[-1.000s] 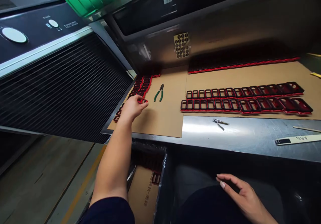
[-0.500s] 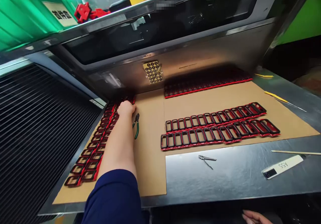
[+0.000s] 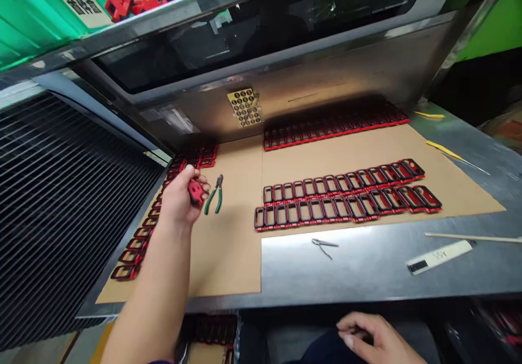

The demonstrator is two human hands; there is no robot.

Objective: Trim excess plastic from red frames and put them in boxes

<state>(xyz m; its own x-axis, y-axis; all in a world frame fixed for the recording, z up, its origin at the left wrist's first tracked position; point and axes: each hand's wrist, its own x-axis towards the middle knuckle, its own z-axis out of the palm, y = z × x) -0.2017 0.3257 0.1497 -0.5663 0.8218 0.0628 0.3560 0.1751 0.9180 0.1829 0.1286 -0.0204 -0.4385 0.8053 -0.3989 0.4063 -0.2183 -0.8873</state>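
My left hand (image 3: 184, 195) is closed around a small red plastic part (image 3: 196, 191) with square holes, raised over the left side of the cardboard (image 3: 228, 260). Just right of it lie green-handled cutting pliers (image 3: 215, 194). Red parts with black rectangular frames (image 3: 141, 232) run in a line along the left edge, partly hidden by my forearm. A short group of the same parts (image 3: 207, 156) sits beyond the hand. My right hand (image 3: 373, 337) hovers below the table's front edge, its fingers loosely curled and apart, with nothing visible in them.
Two rows of framed red parts (image 3: 346, 195) lie on the right cardboard, another row (image 3: 334, 127) along the back panel. Small pliers (image 3: 325, 246), a white A55 tool (image 3: 440, 256), a stick (image 3: 473, 238) and a yellow-handled pick (image 3: 446, 150) lie rightward. A green bin (image 3: 36, 21) stands upper left.
My left hand has drawn back toward me and to the left from the far parts, now showing a red part in its grip. My right hand has come further into view.
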